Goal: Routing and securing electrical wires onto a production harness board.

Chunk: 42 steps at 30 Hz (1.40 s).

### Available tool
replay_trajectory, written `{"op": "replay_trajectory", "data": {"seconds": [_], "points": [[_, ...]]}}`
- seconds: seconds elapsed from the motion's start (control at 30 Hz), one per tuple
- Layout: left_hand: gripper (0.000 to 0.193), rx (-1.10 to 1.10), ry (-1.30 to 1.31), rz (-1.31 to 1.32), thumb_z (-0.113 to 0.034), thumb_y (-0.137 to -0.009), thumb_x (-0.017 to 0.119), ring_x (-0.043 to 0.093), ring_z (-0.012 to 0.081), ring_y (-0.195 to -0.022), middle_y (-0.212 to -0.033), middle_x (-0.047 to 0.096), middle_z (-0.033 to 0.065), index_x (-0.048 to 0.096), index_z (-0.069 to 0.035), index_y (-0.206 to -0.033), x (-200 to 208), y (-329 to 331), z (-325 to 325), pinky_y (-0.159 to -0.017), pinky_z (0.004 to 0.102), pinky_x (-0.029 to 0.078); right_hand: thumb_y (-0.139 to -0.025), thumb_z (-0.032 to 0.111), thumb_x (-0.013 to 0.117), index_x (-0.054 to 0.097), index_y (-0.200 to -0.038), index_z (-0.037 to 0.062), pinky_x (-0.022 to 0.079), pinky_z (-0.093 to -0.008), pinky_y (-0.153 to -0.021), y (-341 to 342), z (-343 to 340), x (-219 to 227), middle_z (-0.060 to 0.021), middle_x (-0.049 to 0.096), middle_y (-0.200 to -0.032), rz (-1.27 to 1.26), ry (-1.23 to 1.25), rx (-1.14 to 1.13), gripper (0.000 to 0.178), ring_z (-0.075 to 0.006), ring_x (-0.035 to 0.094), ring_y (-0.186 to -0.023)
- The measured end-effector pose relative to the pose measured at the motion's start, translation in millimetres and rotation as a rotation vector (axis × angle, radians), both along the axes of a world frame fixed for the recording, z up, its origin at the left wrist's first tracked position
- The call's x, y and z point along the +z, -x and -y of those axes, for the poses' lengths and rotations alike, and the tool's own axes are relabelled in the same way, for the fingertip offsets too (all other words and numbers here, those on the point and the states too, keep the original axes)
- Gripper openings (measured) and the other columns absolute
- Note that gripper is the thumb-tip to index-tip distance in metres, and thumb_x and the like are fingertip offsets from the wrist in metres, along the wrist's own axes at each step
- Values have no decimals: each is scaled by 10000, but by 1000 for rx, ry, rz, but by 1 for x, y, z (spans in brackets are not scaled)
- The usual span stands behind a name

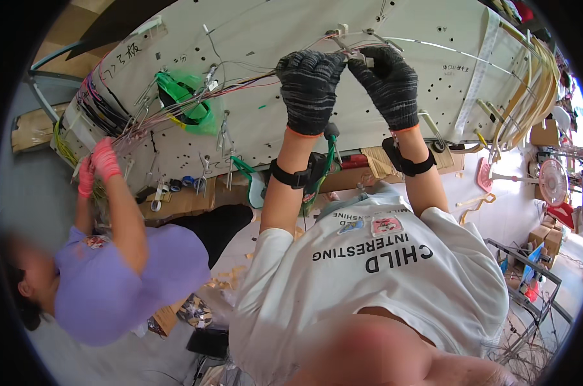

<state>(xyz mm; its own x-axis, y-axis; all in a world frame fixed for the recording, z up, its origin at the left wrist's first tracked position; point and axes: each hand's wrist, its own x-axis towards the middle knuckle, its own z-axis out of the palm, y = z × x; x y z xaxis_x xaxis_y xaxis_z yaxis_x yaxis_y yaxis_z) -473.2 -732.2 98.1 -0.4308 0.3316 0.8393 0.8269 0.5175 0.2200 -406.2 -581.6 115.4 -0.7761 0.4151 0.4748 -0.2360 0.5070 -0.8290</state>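
Observation:
My left hand (311,90), in a dark grey striped knit glove, is curled closed at the end of a bundle of thin wires (249,80) that runs in from the left along the board. Beside it, my right hand (389,87), gloved alike, pinches a small pale piece (367,62) that looks like a connector; the fingers partly hide it. The fingertips of both hands nearly meet, just below a metal peg (333,33) on the large pale board (369,145). Where the wires end between my fingers is hidden.
At left, a co-worker in a purple shirt (134,283) holds wires with pink gloves (105,161). A green plastic bag (187,106) hangs on the board among pegs. Tan wire bundles (536,90) hang at the right end, near a pink fan (553,182). Cardboard boxes (549,238) stand beyond.

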Motion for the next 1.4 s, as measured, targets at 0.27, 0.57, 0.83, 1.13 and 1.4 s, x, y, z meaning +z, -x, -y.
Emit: {"op": "replay_trajectory", "data": {"seconds": [0.27,0.57,0.83,1.13,1.4], "points": [[96,-100,54,53,-112,-797,734,620,288,-767,-811,670,92,724,-82,-888,24,-2,7,-732,396,491,-743,167,843,713,-956,35,518,-258,-606,0,-1,7,-50,667,-785,83,283,98,282,-89,593,-658],[242,4,282,249,-262,-932,578,630,355,-920,-969,692,147,699,-66,-1006,34,82,29,-853,452,500,-786,144,816,725,-1005,48,495,-237,-581,-3,-6,2,-22,657,-733,15,50,5,256,-74,573,-606],[178,-283,367,439,-177,-816,730,645,282,-927,-941,703,119,735,-59,-950,70,27,24,-854,372,506,-760,141,825,722,-1002,35,497,-252,-604,5,-11,13,-37,654,-711,173,542,192,284,-95,584,-625],[437,163,662,591,-442,-929,542,637,351,-981,-1062,686,179,721,-48,-989,23,92,11,-905,431,479,-792,47,772,683,-1097,56,519,-254,-658,17,-7,-12,-60,687,-932,-112,-13,3,318,-123,641,-724],[239,-258,473,589,-163,-963,503,649,195,-753,-839,697,102,692,-23,-1010,117,131,41,-726,318,512,-860,35,705,717,-1079,73,498,-227,-601,-24,-47,80,-10,676,-798,-43,-133,135,223,-64,619,-641]]}}
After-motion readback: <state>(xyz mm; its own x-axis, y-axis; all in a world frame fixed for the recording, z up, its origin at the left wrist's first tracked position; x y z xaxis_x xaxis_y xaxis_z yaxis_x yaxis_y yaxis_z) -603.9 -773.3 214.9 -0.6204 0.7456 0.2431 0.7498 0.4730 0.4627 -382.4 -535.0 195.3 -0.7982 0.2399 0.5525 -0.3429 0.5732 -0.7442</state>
